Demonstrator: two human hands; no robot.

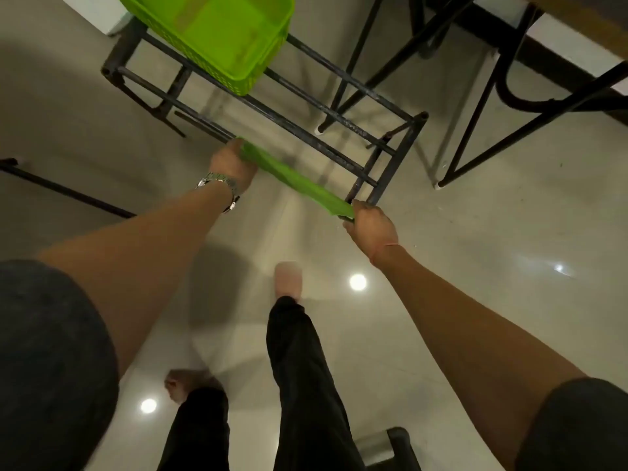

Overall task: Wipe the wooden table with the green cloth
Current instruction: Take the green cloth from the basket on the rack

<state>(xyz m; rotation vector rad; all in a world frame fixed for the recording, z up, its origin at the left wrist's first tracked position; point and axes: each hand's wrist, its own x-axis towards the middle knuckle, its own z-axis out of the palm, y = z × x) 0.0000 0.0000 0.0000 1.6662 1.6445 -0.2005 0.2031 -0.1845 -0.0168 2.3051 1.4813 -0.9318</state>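
The green cloth (295, 180) is stretched in a band between my two hands, above the shiny floor and just in front of a black metal rack. My left hand (232, 163), with a metal watch on the wrist, grips the cloth's far left end. My right hand (372, 226) grips the near right end, close to the rack's corner post. A strip of the wooden table (584, 15) shows at the top right corner.
A bright green plastic basket (217, 32) sits on the black metal rack (339, 130). Black table or chair legs (475, 130) stand at the right. Another black bar (68, 192) runs at the left. My legs and feet are below on the tiled floor (475, 283).
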